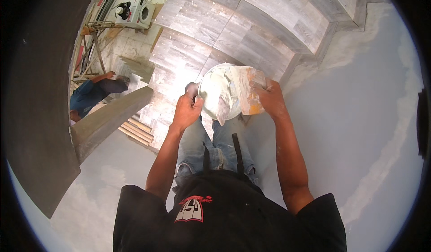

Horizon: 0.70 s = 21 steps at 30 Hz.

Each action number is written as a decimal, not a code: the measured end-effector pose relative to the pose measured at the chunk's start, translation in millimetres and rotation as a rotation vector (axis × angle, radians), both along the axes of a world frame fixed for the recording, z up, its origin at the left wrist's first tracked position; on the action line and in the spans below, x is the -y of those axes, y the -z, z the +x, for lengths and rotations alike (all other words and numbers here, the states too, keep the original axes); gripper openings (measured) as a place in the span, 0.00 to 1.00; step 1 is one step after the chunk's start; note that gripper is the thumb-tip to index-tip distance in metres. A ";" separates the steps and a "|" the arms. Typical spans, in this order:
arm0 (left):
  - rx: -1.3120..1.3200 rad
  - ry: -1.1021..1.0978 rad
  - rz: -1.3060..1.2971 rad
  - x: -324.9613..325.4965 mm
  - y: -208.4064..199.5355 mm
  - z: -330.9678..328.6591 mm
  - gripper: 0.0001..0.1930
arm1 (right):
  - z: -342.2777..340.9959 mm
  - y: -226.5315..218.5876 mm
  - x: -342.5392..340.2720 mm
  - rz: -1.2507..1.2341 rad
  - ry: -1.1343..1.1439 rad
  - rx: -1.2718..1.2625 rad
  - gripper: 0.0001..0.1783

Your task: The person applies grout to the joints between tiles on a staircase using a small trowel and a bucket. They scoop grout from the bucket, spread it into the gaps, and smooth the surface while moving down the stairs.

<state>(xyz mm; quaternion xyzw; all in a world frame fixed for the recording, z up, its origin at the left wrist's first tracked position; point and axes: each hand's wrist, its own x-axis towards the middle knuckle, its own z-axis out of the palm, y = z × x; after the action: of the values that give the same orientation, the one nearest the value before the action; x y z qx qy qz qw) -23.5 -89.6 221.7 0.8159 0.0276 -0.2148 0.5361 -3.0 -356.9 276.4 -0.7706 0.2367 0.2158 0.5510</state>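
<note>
A white bucket (207,100) of pale, wet putty (216,85) is in front of my legs. My left hand (187,110) is closed at its left side around a dark, rounded handle (191,89); what the handle belongs to is hard to make out. My right hand (271,99) grips a broad, flat plastering blade (248,88), smeared with putty and orange stains, over the bucket's right side. A putty-coated pointed piece (222,110) shows over the bucket's near rim; I cannot tell which tool it is part of.
Grey wood-patterned steps (265,25) rise ahead. A smooth grey wall (341,117) stands on my right. At left, a dark panel (38,104) and a sloping ledge (112,117) border a lower area with another person (94,92), a washing machine (137,12) and poles (137,131).
</note>
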 end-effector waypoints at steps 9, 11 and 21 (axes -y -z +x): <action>-0.030 -0.194 -0.229 -17.0 -56.9 -3.4 0.20 | -20.7 -78.2 27.3 0.549 0.637 0.288 0.23; -0.003 -0.218 -0.147 -23.5 -73.4 0.6 0.19 | -15.4 -98.9 20.1 0.472 0.643 0.490 0.15; -0.016 -0.340 -0.264 -19.5 -155.3 24.5 0.18 | -9.1 -122.9 4.6 0.011 0.196 0.646 0.20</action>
<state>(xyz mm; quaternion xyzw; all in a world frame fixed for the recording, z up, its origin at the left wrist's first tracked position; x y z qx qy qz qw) 1.0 -70.2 377.0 0.7204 0.1406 -0.1295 0.6667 -12.1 -361.5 399.2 -0.7697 0.1217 -0.0925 0.6199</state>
